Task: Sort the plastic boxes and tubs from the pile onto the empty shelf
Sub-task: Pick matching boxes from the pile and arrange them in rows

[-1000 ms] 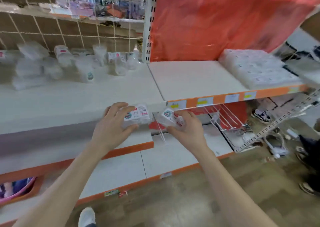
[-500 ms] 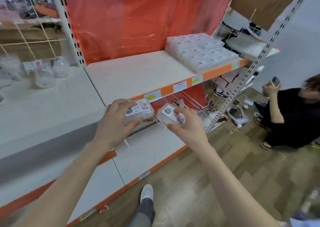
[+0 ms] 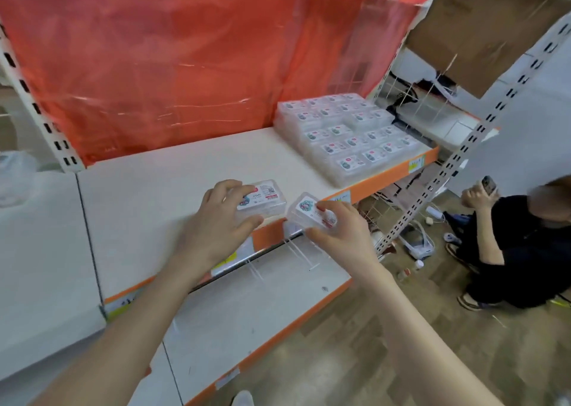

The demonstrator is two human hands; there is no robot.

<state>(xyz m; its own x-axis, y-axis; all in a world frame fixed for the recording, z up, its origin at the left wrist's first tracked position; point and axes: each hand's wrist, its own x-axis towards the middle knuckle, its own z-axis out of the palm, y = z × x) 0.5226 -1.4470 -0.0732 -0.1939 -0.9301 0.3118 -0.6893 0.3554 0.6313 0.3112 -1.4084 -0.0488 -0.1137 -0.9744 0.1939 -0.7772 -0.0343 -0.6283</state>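
Since a second ago the camera has swung right along the shelving, and the stacked block of clear boxes [image 3: 349, 136] now lies near, at two o'clock from the hands, where before it sat far off.

From the head camera, the left hand [image 3: 216, 229] grips a clear lidded box [image 3: 262, 200] over the front edge of the white shelf [image 3: 173, 183], fingers curled over its top and thumb at its near side. The right hand [image 3: 343, 238] pinches a second clear box [image 3: 309, 212], tilted, just beside the first at three o'clock; whether the two touch cannot be told.

Both boxes are flat rectangles of thin transparent plastic with rounded corners and a printed paper label on the lid. They look light and stiff but smooth, so likely slippery and apt to crack if squeezed; holding across the short sides, as now, seems safest, and they should stack flat on the block.

A translucent red plastic sheet [image 3: 185, 59], creased and glossy, backs the shelf at twelve o'clock. At three o'clock a perforated steel upright [image 3: 463, 158] slants past, and beyond it a crouching person [image 3: 525, 251] holds a phone [image 3: 489, 184] above wood-grain flooring [image 3: 355, 359].
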